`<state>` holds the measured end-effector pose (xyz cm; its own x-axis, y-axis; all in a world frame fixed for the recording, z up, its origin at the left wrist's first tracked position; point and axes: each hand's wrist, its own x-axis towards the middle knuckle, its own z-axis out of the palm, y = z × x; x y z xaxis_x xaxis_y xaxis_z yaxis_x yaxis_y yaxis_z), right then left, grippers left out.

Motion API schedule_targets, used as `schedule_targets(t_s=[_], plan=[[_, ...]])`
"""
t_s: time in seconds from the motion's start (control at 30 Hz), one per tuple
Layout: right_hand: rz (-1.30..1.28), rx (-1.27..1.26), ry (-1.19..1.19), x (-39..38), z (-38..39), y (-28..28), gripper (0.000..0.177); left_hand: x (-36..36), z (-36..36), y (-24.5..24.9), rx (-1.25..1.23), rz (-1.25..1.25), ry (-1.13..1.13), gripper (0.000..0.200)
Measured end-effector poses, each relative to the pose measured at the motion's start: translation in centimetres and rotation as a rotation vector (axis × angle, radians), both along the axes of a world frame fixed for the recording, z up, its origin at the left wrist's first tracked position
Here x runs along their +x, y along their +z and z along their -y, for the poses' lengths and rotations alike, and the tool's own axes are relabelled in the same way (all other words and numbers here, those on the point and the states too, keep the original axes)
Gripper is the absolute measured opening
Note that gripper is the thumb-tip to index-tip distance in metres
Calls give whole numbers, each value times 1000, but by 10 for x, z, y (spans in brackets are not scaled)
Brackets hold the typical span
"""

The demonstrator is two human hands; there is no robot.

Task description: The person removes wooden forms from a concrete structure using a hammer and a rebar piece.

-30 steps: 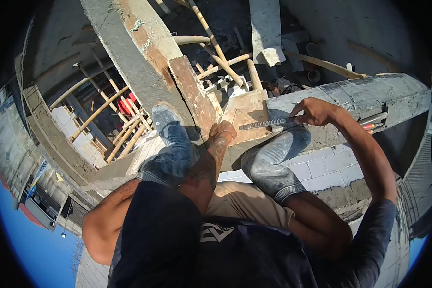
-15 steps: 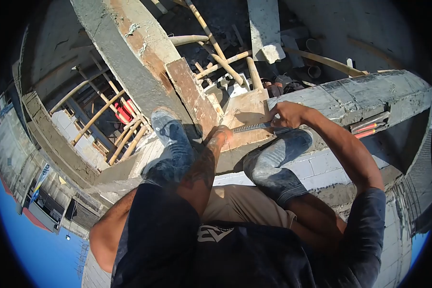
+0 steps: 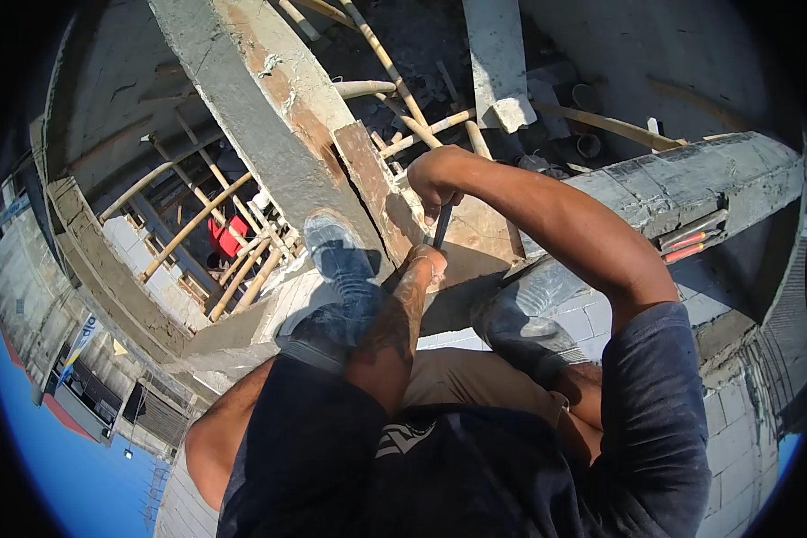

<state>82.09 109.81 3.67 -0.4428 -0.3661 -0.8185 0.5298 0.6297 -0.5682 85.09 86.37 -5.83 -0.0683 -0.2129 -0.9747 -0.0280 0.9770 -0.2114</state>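
Note:
A dark steel bar, ribbed like rebar, stands between my two hands. My right hand is closed round its upper end, with the wrist bent and the forearm reaching across from the right. Lower down, my left hand is closed at the bar's other end, and its fingers hide what lies inside the grip. Both hands are over a brown wooden board between my feet. A second, narrow board lies along the concrete beam to the left.
My dusty left boot rests beside the concrete beam, my right boot by pale blocks. Red-handled tools sit in a gap of the right-hand beam. Bamboo poles and a drop lie below.
My right hand has swung left and forward, turning the bar from lying sideways to pointing away from me. My left hand stays at its end, and the view has shifted slightly.

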Motion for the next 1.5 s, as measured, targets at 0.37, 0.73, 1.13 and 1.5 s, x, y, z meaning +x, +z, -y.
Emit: schedule_targets(t_s=[0.37,0.73,1.13,1.5], plan=[[25,39,-499,171,13,0,23,30,-22,33,345,-8,-379,42],[204,179,-415,108,32,-1,21,22,-85,73,1015,-36,-474,33],[-94,459,55,-123,14,-45,22,-99,-127,-42,524,-459,149,21],[-128,823,-190,167,-88,117,17,8,-124,66,966,-9,-650,47]])
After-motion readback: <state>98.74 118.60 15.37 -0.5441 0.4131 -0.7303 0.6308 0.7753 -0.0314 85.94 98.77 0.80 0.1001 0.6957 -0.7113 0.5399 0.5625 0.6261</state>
